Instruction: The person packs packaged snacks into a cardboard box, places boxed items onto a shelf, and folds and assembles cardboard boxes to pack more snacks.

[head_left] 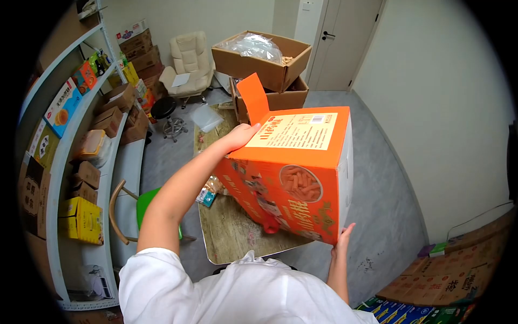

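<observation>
As the left hand (pixel 241 137) and right hand (pixel 343 241) hold opposite sides, an orange box (pixel 288 157) tilts over the table (pixel 225 235), seemingly being positioned; moving it should need steady two-handed support.

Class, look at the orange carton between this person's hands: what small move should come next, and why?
Probably level the orange carton above the table: it looks tilted, with a flap sticking up, the left hand at its upper edge and the right hand at a lower corner.
</observation>
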Tool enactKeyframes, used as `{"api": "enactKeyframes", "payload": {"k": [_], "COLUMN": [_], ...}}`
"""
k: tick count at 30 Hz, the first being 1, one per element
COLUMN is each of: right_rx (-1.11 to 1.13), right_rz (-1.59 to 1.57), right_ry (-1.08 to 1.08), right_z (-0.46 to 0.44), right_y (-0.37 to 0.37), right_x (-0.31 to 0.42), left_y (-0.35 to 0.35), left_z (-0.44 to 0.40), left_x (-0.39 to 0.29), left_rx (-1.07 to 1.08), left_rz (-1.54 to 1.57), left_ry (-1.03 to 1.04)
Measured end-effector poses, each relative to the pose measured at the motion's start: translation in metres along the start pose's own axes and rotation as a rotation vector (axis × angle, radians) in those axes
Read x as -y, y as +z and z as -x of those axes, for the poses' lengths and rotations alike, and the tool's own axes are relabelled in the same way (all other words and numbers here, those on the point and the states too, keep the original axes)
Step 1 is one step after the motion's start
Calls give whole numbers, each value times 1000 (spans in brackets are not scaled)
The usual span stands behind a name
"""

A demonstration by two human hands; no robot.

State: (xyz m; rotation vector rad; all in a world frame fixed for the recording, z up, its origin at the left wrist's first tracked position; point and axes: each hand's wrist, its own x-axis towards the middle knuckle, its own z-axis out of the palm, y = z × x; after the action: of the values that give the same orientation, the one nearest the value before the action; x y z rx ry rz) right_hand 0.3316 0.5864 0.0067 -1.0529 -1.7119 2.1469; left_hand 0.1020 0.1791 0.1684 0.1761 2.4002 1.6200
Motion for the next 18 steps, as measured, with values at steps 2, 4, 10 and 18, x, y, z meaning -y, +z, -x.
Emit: {"api": "enactKeyframes", "payload": {"k": [2,4,10,18], "right_rx": [-11,8,-61,60], "right_rz": [-2,30,53,36], "right_ry": [-12,7,-51,23], "right_z": [-2,0,-6,-14], "right_y": [-13,-24,-47,-72], "right_x": [3,16,42,43], "left_y": [4,10,26,45], "left_z": [1,12,13,28], "left_x": [-4,-22,-27,-56], "left_rx": [7,-24,-41,-31], "left_rz": [12,-32,-233,-302], "left_ry": [-3,-7,-26,-42]}}
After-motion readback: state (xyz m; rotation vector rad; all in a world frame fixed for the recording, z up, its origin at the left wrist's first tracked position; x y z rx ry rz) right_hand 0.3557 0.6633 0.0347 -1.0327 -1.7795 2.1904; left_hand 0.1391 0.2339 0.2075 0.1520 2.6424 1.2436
